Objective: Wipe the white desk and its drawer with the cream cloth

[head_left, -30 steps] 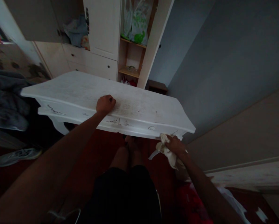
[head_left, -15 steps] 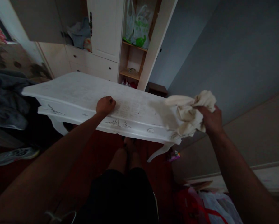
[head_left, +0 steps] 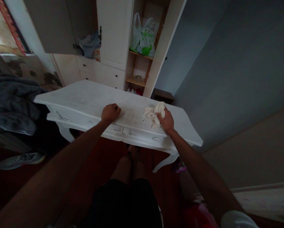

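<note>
Lying bunched on the right half of the tabletop, the cream cloth (head_left: 152, 114) is gripped at its outer end by the right hand (head_left: 166, 119), with loose folds spreading toward the middle. The left hand (head_left: 110, 112) is curled into a fist on the table near its front edge; the light is dim, so I cannot tell whether anything is inside it.

As I judge it, the loose folds could ruck up or slip out from under the fingers, because only one end is held. Dragging the cloth through the grey smudges (head_left: 129, 114) might spread them, and leaning hard on the fist could nudge the table.

The white table (head_left: 89, 91) has carved ornaments (head_left: 118, 129) along its front and a curved leg (head_left: 165, 162) above a dark red floor (head_left: 94, 155). Behind it stands a pale wardrobe (head_left: 112, 34), with plastic bags (head_left: 146, 38) on an open shelf. A grey wall (head_left: 217, 79) runs along the right; grey fabric (head_left: 11, 95) is heaped at the left, above a shoe (head_left: 22, 160).
</note>
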The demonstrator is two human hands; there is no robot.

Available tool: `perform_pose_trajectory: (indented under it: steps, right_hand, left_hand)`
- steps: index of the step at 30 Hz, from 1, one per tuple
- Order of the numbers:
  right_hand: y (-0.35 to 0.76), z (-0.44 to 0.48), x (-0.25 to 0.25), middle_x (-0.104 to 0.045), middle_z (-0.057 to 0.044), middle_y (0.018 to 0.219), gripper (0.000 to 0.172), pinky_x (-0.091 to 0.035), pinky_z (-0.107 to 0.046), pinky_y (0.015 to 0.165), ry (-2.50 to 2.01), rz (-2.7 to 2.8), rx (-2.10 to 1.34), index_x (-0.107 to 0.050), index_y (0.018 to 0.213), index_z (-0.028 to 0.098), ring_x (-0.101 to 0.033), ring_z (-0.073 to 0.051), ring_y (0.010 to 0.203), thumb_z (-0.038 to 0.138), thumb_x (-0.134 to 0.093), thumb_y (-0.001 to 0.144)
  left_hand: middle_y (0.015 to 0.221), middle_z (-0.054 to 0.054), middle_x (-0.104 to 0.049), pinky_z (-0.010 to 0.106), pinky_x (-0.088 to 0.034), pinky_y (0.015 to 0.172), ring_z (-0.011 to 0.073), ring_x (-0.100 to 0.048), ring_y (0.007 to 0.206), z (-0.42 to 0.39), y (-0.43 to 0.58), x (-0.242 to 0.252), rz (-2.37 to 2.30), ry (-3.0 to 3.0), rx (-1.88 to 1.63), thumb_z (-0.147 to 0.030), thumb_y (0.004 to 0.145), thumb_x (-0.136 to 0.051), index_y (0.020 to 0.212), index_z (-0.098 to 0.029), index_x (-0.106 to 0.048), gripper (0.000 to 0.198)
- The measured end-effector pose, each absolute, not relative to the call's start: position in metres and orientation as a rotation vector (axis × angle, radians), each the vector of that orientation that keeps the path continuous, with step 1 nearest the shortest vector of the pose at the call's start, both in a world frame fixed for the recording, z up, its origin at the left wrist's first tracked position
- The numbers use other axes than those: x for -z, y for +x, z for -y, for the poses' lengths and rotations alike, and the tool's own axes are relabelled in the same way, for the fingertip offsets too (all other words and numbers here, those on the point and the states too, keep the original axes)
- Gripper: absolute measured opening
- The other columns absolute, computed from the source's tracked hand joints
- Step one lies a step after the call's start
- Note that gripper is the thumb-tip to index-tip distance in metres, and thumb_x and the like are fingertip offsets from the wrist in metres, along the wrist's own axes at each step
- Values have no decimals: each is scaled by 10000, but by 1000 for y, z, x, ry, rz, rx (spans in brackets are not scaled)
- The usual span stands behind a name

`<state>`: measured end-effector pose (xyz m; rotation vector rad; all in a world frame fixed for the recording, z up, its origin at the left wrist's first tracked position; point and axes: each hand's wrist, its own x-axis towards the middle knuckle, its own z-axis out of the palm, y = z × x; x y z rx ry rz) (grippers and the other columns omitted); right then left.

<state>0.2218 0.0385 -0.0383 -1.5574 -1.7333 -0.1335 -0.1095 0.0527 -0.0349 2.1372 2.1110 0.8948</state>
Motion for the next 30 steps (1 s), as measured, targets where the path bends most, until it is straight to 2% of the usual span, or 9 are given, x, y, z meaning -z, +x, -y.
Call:
perform_pose_trajectory:
  steps: [4,8,11,16,20,22,24,27,30]
  right_hand:
    - [221,-36,36,-616,-178,1341,656,-421,-508,1049,-1464,2096,208,-410,1500,146,-573,-331,1218,491,-465,944]
    - [240,-37,23,-434,-171,1547,793,-331,-516,1149,-1269,2359,54,-296,1559,148,-439,-311,1396,596,-467,927]
    - [263,-32,16,-476,-143,1525,860,-194,-572,1203,-1258,2276,-18,-165,1597,191,-394,-292,1438,626,-473,922]
    - [319,-21,21,-485,-147,1516,643,-301,-530,1169,-1450,1860,41,-435,1477,209,-427,-269,1415,589,-415,958]
    - [366,-11,30,-394,-237,1552,755,-363,-506,1129,-1701,1585,136,-441,1461,82,-370,-317,1442,499,-605,853]
    - [382,-3,32,-564,-217,1413,736,-457,-475,1040,-1807,1468,109,-464,1452,81,-547,-310,1289,454,-617,837]
    - [393,5,30,-739,-169,1091,565,-525,-434,902,-1921,1341,87,-641,1275,89,-694,-285,977,478,-548,876]
    - [399,12,24,-720,-154,692,599,-522,-397,765,-2052,1173,126,-764,843,99,-676,-269,693,540,-372,945]
    - [396,11,18,-689,-143,610,573,-491,-376,691,-2188,1008,145,-748,719,145,-664,-281,683,494,-354,948]
  left_hand:
    - [943,152,-756,339,-497,783,249,-693,859,-54,-110,36,-2108,2126,-916,-304,879,-453,964,-139,-744,345]
    - [954,150,-756,342,-497,795,247,-694,868,-55,-110,37,-2114,2127,-915,-307,881,-449,960,-150,-745,344]
    - [961,150,-757,344,-494,800,251,-694,882,-54,-111,36,-2117,2134,-908,-309,882,-446,949,-155,-743,341]
    - [977,141,-760,335,-490,798,250,-694,898,-56,-113,36,-2109,2086,-927,-323,878,-452,947,-168,-739,333]
    - [991,148,-759,334,-489,796,254,-692,904,-58,-114,36,-2114,2064,-939,-314,873,-453,941,-167,-737,328]
    - [987,145,-761,328,-488,789,252,-692,902,-58,-113,36,-2138,2059,-929,-317,872,-457,935,-172,-737,321]
    - [987,143,-762,320,-487,786,249,-692,905,-58,-113,36,-2157,2060,-917,-322,874,-460,933,-175,-736,318]
    - [988,147,-764,319,-487,788,257,-694,916,-57,-113,35,-2171,2065,-896,-324,873,-458,935,-170,-739,327]
    - [985,157,-762,329,-488,784,274,-696,921,-58,-113,35,-2169,2060,-904,-329,867,-455,948,-158,-742,344]
